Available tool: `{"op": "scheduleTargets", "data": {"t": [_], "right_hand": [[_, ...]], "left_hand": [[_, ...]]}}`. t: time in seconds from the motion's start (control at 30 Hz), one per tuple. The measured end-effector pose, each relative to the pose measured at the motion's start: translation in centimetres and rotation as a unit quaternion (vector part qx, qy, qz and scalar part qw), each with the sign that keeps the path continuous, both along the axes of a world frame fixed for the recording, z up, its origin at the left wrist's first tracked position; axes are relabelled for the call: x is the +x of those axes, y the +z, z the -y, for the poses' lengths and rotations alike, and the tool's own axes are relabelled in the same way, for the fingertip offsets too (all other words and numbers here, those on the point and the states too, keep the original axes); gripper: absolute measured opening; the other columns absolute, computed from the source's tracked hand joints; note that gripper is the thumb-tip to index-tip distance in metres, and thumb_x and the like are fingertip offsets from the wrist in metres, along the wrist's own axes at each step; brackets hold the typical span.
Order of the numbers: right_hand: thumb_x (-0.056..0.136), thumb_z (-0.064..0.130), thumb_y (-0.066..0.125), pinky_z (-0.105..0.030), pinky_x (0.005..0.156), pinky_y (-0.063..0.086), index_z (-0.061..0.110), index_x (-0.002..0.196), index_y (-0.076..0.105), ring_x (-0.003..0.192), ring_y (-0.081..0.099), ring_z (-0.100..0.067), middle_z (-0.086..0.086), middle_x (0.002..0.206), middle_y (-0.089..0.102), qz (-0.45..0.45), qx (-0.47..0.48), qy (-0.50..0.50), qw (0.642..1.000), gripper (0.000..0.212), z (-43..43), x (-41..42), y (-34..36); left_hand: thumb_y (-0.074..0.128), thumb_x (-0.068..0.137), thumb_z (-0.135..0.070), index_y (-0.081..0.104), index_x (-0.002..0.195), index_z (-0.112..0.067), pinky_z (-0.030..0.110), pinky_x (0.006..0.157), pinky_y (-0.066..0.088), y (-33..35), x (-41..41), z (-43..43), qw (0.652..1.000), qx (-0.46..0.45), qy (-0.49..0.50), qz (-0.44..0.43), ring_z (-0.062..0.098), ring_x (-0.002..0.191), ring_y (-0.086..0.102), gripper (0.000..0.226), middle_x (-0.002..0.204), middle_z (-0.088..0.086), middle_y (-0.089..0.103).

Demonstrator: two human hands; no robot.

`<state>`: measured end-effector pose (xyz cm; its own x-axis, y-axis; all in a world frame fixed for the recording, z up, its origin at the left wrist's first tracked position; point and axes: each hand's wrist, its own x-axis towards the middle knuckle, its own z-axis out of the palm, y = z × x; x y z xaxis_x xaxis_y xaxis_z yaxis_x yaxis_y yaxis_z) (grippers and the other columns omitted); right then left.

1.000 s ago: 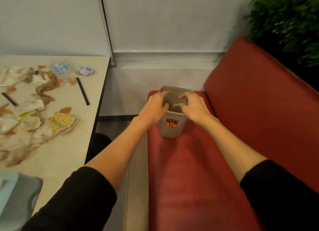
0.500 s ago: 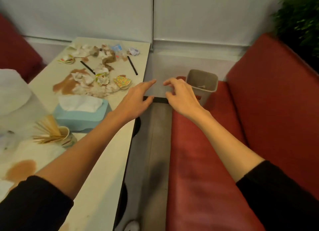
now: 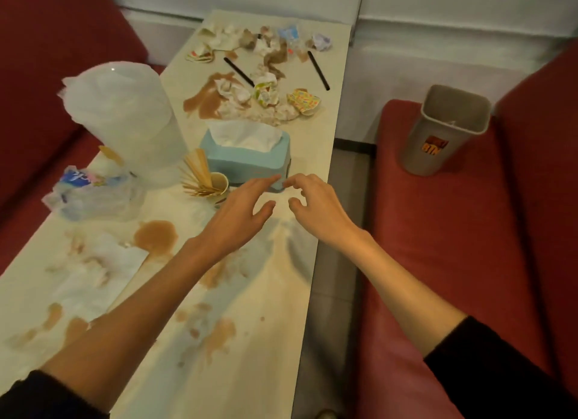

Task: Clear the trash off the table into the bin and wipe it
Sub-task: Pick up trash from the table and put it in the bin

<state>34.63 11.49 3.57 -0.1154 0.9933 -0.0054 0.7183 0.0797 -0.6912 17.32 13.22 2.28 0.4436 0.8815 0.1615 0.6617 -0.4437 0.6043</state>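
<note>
Fingers (image 3: 266,181) of the left hand (image 3: 240,212) are stretched out straight and a little spread, holding nothing; the index tip lies at the near right corner of the tissue box (image 3: 250,160), and whether it touches cannot be told. The right hand (image 3: 319,210) hovers just beside it, near the table's right edge, its fingers (image 3: 298,178) loosely bent and apart, also holding nothing. Both forearms are bare, with black sleeves (image 3: 488,365) pushed up.

The table (image 3: 275,340) carries the trash. A heap of crumpled paper (image 3: 247,98) lies past the box, in the far half, partly in a brown spill (image 3: 205,101); a colourful wrapper (image 3: 303,101) sits at the heap's right end. More scraps (image 3: 250,40) line the far edge, with a blue-and-white packet (image 3: 289,33) among them. Two black straws (image 3: 239,67) lie between the two heaps, the second (image 3: 318,70) nearer the right edge. Just left of the box, a paper cup (image 3: 220,182) holds wooden sticks (image 3: 197,173) that fan out to the left. At the left edge stands a tall clear plastic bag (image 3: 125,115), with a crumpled plastic wrapper (image 3: 90,193) at its foot. Nearer the person, a brown puddle (image 3: 155,235) and smaller stains mark the top, and a stained white napkin (image 3: 93,268) lies flat near the left edge.

The bin (image 3: 447,131) stands upright on the red bench (image 3: 453,262) to the right of the table, well apart from both hands, its orange label facing the camera.
</note>
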Motion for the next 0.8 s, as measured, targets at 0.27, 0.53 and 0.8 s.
{"op": "scheduleTargets", "data": {"t": [0.27,0.53,0.8], "right_hand": [[0.092,0.009,0.048,-0.041,0.094,0.045,0.017,0.125,0.056,0.113,0.052,-0.025,-0.009,0.123,0.053,-0.003,-0.08,0.031,0.996,0.035,3.0,-7.6,-3.8],[0.089,0.007,0.047,-0.041,0.094,0.045,0.014,0.12,0.059,0.112,0.052,-0.029,-0.012,0.12,0.054,0.002,-0.121,0.069,0.99,0.034,4.7,-15.6,-4.5],[0.089,0.005,0.048,-0.038,0.087,0.047,0.01,0.122,0.058,0.107,0.055,-0.031,-0.015,0.122,0.056,0.007,-0.113,0.121,0.986,0.035,3.4,-25.3,-4.5]], "left_hand": [[0.056,0.096,-0.017,0.053,0.135,-0.015,0.023,0.099,0.034,-4.2,-8.4,5.2,0.995,-0.054,0.054,-0.059,0.02,0.123,0.052,0.039,0.134,0.004,0.056],[0.058,0.094,-0.008,0.058,0.128,-0.009,0.028,0.095,0.038,-4.8,-17.3,7.7,0.987,-0.066,0.134,-0.056,0.029,0.119,0.055,0.034,0.129,0.01,0.059],[0.058,0.085,0.002,0.061,0.12,-0.007,0.035,0.095,0.043,-4.3,-26.8,6.8,0.964,-0.021,0.261,-0.051,0.029,0.112,0.057,0.036,0.125,0.012,0.06]]}}
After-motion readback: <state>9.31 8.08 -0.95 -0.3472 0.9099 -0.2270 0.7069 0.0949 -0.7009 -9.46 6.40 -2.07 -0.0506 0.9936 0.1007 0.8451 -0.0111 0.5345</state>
